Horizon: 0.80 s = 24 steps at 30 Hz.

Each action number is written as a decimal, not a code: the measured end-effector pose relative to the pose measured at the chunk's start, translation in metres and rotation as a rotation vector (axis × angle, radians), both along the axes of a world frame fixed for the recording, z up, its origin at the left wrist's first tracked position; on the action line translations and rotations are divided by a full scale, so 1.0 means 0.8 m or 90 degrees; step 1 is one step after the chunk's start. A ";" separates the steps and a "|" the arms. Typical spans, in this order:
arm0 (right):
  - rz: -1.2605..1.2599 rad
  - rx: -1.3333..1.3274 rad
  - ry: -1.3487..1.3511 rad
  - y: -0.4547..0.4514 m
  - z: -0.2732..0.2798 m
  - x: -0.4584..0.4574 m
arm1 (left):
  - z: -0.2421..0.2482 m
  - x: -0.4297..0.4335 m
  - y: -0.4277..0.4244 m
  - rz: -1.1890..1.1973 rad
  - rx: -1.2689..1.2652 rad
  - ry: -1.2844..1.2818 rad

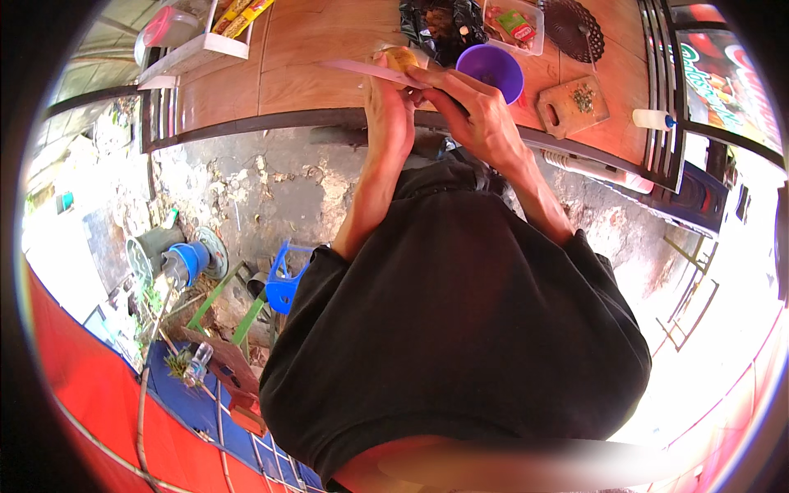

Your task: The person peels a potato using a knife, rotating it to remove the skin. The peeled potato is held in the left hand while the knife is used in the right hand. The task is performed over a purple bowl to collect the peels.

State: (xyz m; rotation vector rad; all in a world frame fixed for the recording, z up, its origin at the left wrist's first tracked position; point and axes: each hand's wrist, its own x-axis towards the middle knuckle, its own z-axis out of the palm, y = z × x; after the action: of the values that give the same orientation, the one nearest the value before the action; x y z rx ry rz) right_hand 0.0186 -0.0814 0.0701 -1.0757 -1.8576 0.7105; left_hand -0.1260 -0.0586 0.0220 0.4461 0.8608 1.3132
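My left hand (392, 108) holds a rounded yellow-brown fruit or vegetable (404, 59) above the front edge of the wooden table; its exact kind is unclear. In my right hand (484, 108) is a knife, its long pale blade (363, 69) pointing left across the near side of the yellow-brown piece. Fingers of both hands hide part of the piece and most of the knife's handle. Just right of the piece stands a purple bowl (491, 73). Behind it lies an open black plastic bag (441, 28) with brownish contents.
A wooden cutting board (564, 118) with chopped green bits lies at the right, near a white squeeze bottle (652, 119). Farther back are a clear plastic container (535, 44) and a dark perforated lid-like disc (573, 31). A white tray (225, 47) stands at the left.
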 end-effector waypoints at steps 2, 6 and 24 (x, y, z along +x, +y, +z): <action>0.001 0.005 0.004 0.006 -0.002 -0.006 | 0.002 -0.003 0.003 0.012 -0.006 0.025; 0.037 -0.054 0.001 0.009 0.006 0.000 | 0.004 -0.012 0.015 -0.049 0.017 0.086; 0.034 0.012 0.079 0.064 -0.002 0.055 | 0.013 0.038 0.059 0.020 0.112 0.188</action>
State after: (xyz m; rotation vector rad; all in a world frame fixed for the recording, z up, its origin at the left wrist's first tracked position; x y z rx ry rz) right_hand 0.0627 -0.0298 0.0688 -0.9513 -1.7885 0.7719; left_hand -0.0955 -0.0116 0.0326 0.7825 1.0028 1.3779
